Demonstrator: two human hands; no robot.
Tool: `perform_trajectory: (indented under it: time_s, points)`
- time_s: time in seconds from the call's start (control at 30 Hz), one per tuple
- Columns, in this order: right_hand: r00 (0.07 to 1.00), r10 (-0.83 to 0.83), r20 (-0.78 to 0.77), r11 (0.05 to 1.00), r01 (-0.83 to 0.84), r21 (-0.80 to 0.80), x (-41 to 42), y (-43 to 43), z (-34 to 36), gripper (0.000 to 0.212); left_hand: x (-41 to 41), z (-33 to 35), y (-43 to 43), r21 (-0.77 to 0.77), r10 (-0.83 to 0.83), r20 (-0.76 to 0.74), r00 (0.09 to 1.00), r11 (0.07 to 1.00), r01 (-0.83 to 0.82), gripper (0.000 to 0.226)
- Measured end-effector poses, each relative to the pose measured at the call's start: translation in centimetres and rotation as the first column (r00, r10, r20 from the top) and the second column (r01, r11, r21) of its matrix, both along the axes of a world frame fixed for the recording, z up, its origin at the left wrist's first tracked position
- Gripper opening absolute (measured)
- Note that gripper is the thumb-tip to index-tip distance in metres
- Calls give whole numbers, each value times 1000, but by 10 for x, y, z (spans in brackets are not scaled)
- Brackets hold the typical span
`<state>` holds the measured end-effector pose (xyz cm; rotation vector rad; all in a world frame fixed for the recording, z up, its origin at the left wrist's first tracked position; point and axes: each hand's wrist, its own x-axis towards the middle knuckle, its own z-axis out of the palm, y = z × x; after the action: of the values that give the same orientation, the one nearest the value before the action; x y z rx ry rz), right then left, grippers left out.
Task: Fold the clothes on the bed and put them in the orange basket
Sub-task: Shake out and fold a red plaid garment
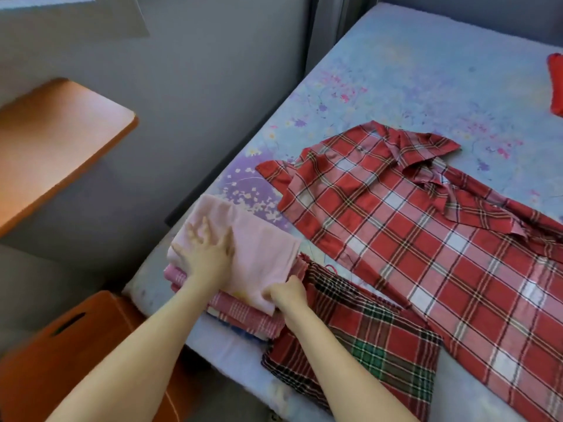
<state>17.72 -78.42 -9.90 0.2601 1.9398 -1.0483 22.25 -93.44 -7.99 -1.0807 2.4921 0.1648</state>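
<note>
A folded pink cloth (262, 248) tops a stack (240, 312) of folded clothes at the near left corner of the bed (426, 71). The left hand (210, 254) lies flat on it with fingers spread and holds nothing, while the right hand (289, 292) pinches the cloth's near right corner with curled fingers. Just right of the stack, touching it, a folded dark plaid cloth (365, 339) lies along the near edge under the right forearm. Beyond it a red plaid shirt (426, 239) is spread open across the middle of the bed, collar rumpled. A red item (556, 83) is cut off at the far right edge. The orange basket (45, 360) stands off the near left corner; its inside cannot be seen. An orange board (54, 141) juts from the wall farther left.
</note>
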Motion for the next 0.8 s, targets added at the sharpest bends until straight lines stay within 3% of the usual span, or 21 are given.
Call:
perform_trajectory:
  time_s: [0.1, 0.2, 0.3, 0.43, 0.53, 0.63, 0.8]
  points:
    - [994, 108, -21, 994, -107, 25, -27, 29, 6, 12, -23, 13, 17, -75, -33, -100, 994, 997, 25, 46]
    - [995, -97, -1, 995, 97, -4, -60, 83, 7, 8, -62, 19, 54, -76, -211, -171, 962, 977, 201, 48]
    - [937, -348, 10, 938, 348, 8, -83, 154, 7, 6, -103, 27, 110, -74, -373, -184, 909, 928, 366, 49]
    - [754, -653, 66, 756, 654, 20, -97, 282, 4, 5, -149, 30, 215, -49, -603, -187, 776, 794, 606, 46]
    - [540, -836, 93, 545, 837, 41, -94, 390, -4, 16, -169, 28, 300, -29, -730, -198, 655, 672, 740, 43]
    - [337, -939, 73, 340, 940, 30, -80, 504, -7, 15, -184, 27, 394, -9, -807, -231, 543, 560, 828, 36]
    - [66, -997, 51, 63, 996, -59, -61, 667, -20, 25, -200, 12, 542, 33, -851, -274, 449, 458, 888, 36]
